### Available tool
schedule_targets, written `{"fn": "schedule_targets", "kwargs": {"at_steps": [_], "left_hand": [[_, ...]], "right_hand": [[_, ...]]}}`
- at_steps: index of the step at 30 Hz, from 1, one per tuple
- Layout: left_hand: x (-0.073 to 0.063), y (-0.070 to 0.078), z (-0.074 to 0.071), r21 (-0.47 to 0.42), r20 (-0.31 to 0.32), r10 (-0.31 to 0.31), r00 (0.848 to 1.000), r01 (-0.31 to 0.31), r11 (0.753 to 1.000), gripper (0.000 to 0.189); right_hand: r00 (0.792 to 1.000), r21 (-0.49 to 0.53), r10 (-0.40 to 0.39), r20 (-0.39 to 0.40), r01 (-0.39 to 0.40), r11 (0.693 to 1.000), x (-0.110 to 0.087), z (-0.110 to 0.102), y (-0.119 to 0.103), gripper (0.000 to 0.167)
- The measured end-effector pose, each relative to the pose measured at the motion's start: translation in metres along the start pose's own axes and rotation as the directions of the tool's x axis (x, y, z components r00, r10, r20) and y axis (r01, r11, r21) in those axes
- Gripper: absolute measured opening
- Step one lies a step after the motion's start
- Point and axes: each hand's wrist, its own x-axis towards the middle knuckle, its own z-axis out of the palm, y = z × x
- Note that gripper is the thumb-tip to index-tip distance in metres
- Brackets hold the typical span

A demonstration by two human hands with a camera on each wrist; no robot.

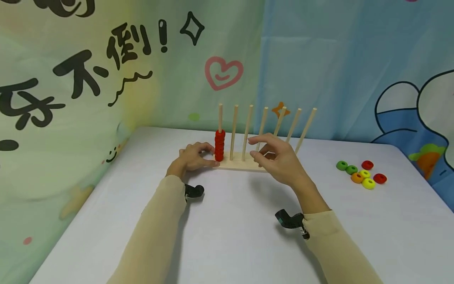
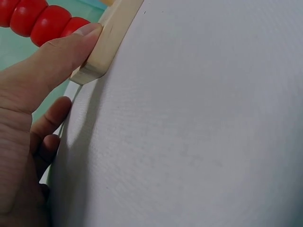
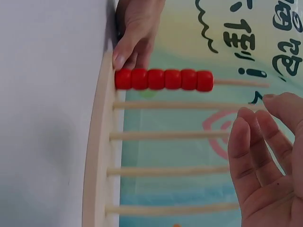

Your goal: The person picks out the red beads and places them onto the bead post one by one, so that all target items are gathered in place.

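A wooden peg rack (image 1: 241, 166) with several upright pegs stands on the table. Its leftmost peg carries a stack of red beads (image 1: 219, 146); bare wood shows above the top bead. At the rack's left end, my left hand (image 1: 193, 156) grips the base, its thumb (image 2: 71, 49) on the wood beside the lowest bead and the other fingers spread behind the end. My right hand (image 1: 280, 159) is raised in front of the pegs on the right side. In the right wrist view, the right hand's fingers (image 3: 241, 146) are loosely bent with nothing between them.
Loose beads lie on the table to the right: green beads (image 1: 342, 165), red beads (image 1: 380, 178), yellow beads (image 1: 368, 184) and an orange bead (image 1: 357, 178). A printed cloth backdrop (image 1: 301, 59) hangs behind the white table (image 1: 227, 236).
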Motion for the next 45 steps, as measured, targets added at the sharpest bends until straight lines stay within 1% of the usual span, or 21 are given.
{"fn": "schedule_targets", "kwargs": {"at_steps": [9, 11, 14, 16, 18, 21, 24, 27, 31, 33, 35, 39, 42, 45], "left_hand": [[-0.002, -0.001, 0.006, -0.020, 0.006, 0.010, 1.000, -0.010, 1.000, 0.049], [-0.002, 0.000, 0.005, -0.015, 0.009, 0.008, 1.000, -0.008, 1.000, 0.049], [-0.001, 0.000, 0.003, -0.012, 0.010, 0.004, 1.000, -0.004, 1.000, 0.050], [0.000, 0.000, 0.002, -0.013, 0.013, 0.003, 1.000, -0.003, 1.000, 0.050], [0.001, 0.002, 0.001, -0.018, 0.012, 0.004, 1.000, -0.004, 1.000, 0.050], [0.002, 0.003, 0.002, -0.025, 0.014, 0.006, 1.000, -0.006, 1.000, 0.052], [0.000, 0.002, 0.003, -0.023, 0.020, -0.002, 1.000, 0.002, 1.000, 0.052], [-0.001, 0.000, 0.004, -0.028, 0.012, -0.010, 1.000, 0.010, 1.000, 0.052], [-0.002, -0.001, 0.004, -0.033, 0.000, 0.011, 1.000, -0.011, 0.999, 0.052], [-0.002, -0.001, 0.004, -0.034, 0.006, 0.018, 1.000, -0.017, 0.999, 0.052], [-0.002, -0.001, 0.003, -0.032, 0.010, 0.016, 1.000, -0.015, 0.999, 0.051], [-0.001, -0.001, 0.002, -0.034, 0.008, 0.004, 1.000, -0.004, 0.999, 0.050], [-0.001, -0.001, 0.002, -0.042, 0.005, 0.003, 1.000, -0.003, 0.999, 0.049], [-0.001, -0.002, 0.003, -0.046, 0.004, 0.003, 1.000, -0.002, 0.999, 0.048]], "right_hand": [[0.999, -0.130, 0.044, -0.004, -0.044, 0.991, -0.025, -0.023, 0.011, 0.030], [0.999, -0.151, 0.034, -0.009, -0.035, 0.988, -0.029, -0.029, 0.025, 0.031], [0.999, -0.179, 0.025, -0.028, -0.029, 0.983, -0.031, -0.036, 0.033, 0.033], [0.999, -0.195, 0.028, -0.044, -0.036, 0.980, -0.030, -0.041, 0.035, 0.034], [0.997, -0.215, 0.049, -0.059, -0.061, 0.975, -0.029, -0.045, 0.024, 0.033], [0.994, -0.228, 0.083, -0.069, -0.097, 0.969, -0.032, -0.051, 0.022, 0.033], [0.991, -0.225, 0.100, -0.083, -0.117, 0.967, -0.036, -0.056, 0.023, 0.032], [0.990, -0.212, 0.091, -0.108, -0.112, 0.971, -0.040, -0.061, 0.025, 0.031], [0.987, -0.219, 0.072, -0.146, -0.103, 0.970, -0.046, -0.072, 0.031, 0.031], [0.984, -0.226, 0.078, -0.158, -0.112, 0.968, -0.050, -0.077, 0.039, 0.032], [0.982, -0.246, 0.095, -0.164, -0.134, 0.960, -0.055, -0.084, 0.049, 0.032], [0.974, -0.308, 0.148, -0.169, -0.195, 0.931, -0.065, -0.097, 0.066, 0.033], [0.967, -0.348, 0.186, -0.175, -0.237, 0.907, -0.070, -0.106, 0.070, 0.033], [0.961, -0.357, 0.208, -0.184, -0.262, 0.896, -0.074, -0.113, 0.069, 0.032]]}}
